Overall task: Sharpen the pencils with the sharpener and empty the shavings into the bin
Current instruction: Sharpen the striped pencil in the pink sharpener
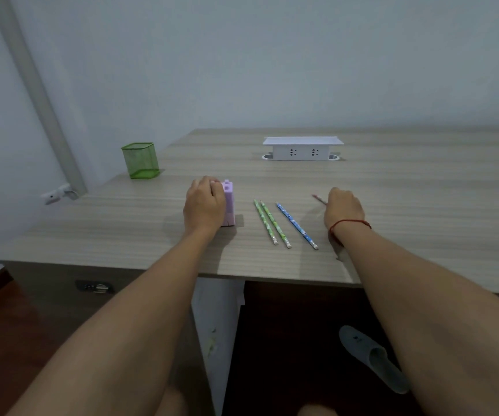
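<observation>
A pale purple sharpener (229,202) stands upright on the wooden desk (392,205). My left hand (204,204) grips it from the left side. Two green pencils (269,222) and a blue pencil (296,226) lie side by side on the desk between my hands, points away from me. My right hand (344,208) holds a red pencil (319,199), whose tip sticks out to the left of the fingers; the rest of it is hidden under the hand.
A green mesh bin (140,160) stands at the desk's far left corner. A white socket box (302,148) sits at the back middle. The desk's front edge is near my forearms; a grey slipper (371,357) lies on the floor below.
</observation>
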